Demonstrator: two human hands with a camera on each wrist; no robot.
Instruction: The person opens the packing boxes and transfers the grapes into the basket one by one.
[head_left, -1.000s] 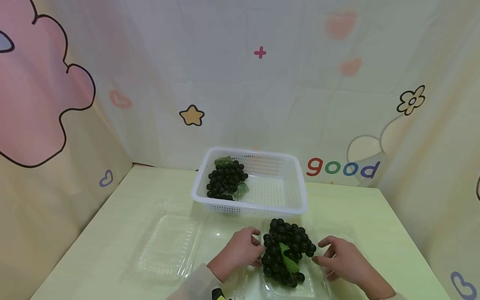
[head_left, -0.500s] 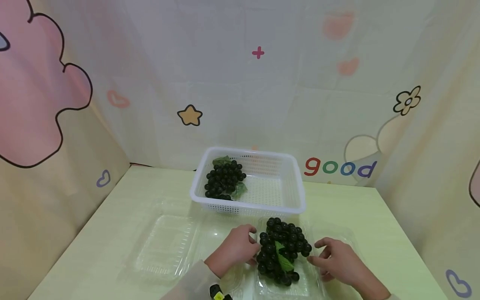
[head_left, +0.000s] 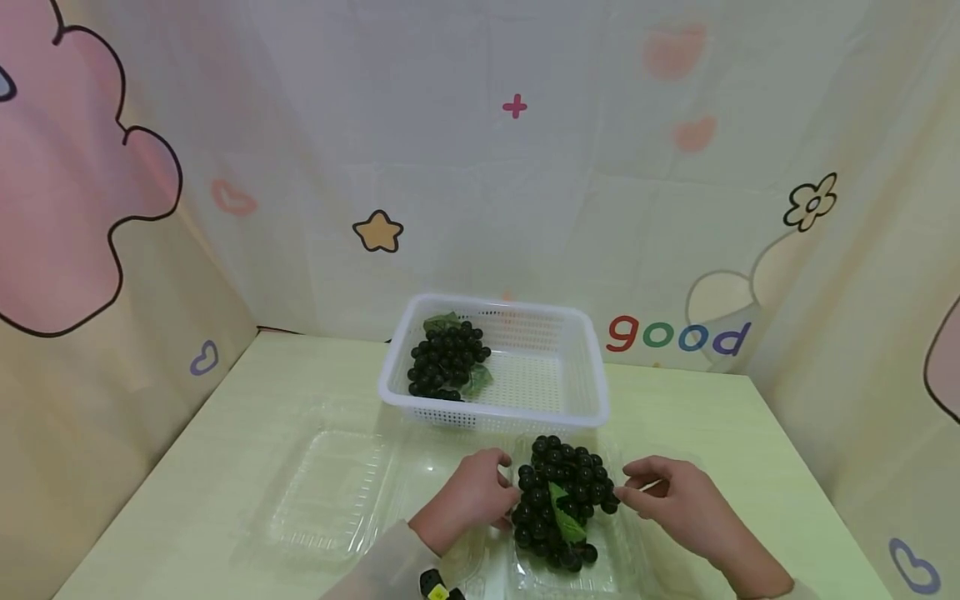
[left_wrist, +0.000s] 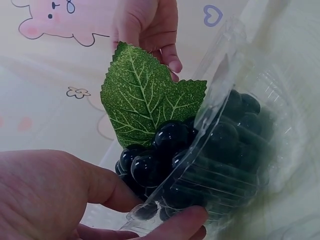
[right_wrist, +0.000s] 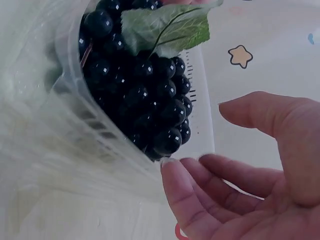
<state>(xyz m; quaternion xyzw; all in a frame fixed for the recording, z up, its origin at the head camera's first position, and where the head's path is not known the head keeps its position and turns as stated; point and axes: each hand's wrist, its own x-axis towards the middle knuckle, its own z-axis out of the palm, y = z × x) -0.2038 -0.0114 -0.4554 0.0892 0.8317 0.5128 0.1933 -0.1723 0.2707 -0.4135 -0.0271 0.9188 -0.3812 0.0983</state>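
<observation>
A bunch of black grapes [head_left: 536, 500] with a green leaf [left_wrist: 145, 95] lies in a clear plastic clamshell box [head_left: 611, 575] at the front of the table. My left hand [head_left: 480, 492] is at the box's left side. In the left wrist view its thumb and fingers pinch the box's rim, thumb on the grape side. My right hand [head_left: 678, 504] is at the right side, thumb held apart from the fingers. In the right wrist view, one fingertip [right_wrist: 170, 172] is close to the rim by the lowest grape; contact is hard to tell.
A white perforated basket [head_left: 495, 408] stands behind the box, with another grape bunch [head_left: 446, 358] in its left part. Further clear plastic packaging [head_left: 326, 492] lies left of my left hand. Printed cloth [head_left: 465, 183] hangs at the back and both sides.
My right hand has risen slightly and its fingers have drawn closer together beside the box. My left hand keeps its place at the left rim. The whole head view has shifted a little.
</observation>
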